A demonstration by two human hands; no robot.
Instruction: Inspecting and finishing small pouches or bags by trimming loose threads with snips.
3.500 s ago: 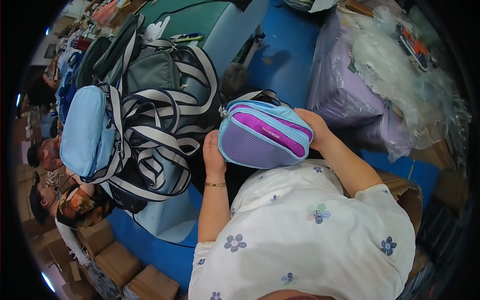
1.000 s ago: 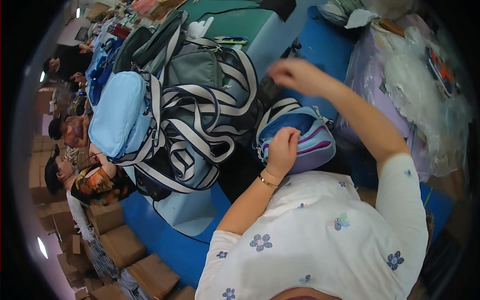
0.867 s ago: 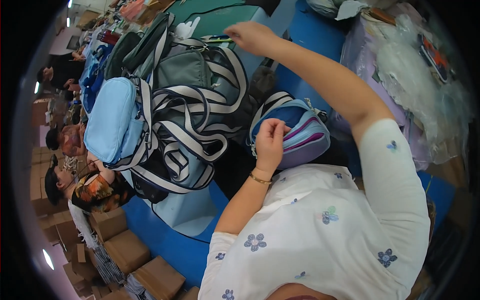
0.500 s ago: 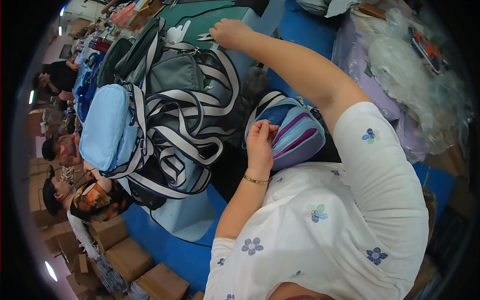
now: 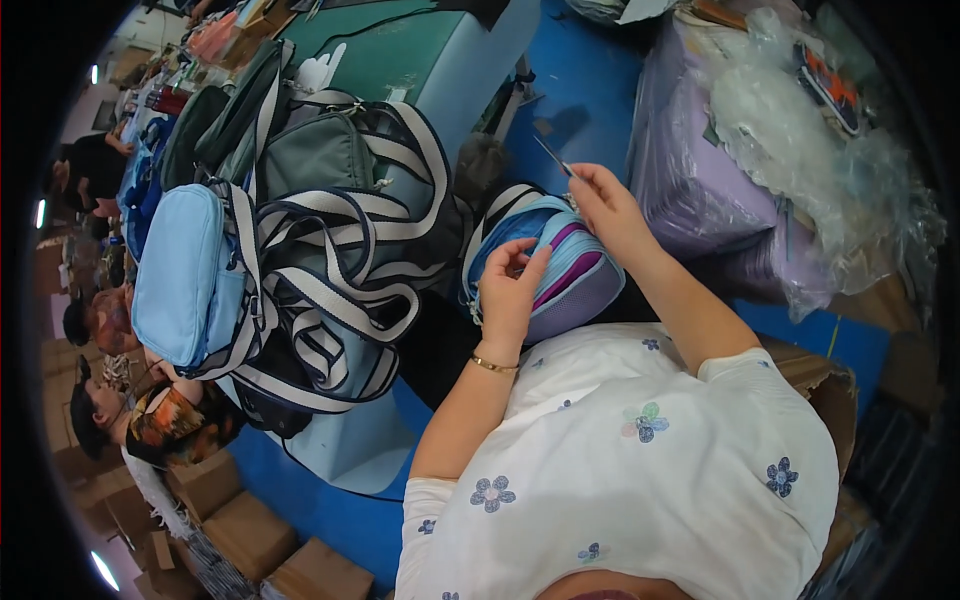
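One slim tool [image 5: 550,153], grasped in your right hand [image 5: 612,212], points away from you; your left hand [image 5: 507,292], grip unclear, curls at the bag [image 5: 590,300] before your shirt [image 5: 590,450], perhaps steadying it.

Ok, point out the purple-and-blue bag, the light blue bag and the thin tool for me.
Purple-and-blue bag [image 5: 578,302], head view: on its purple panel.
Light blue bag [image 5: 180,275], head view: on its broad flat side.
Thin tool [image 5: 552,155], head view: on the narrow length jutting past the right hand [image 5: 608,210].
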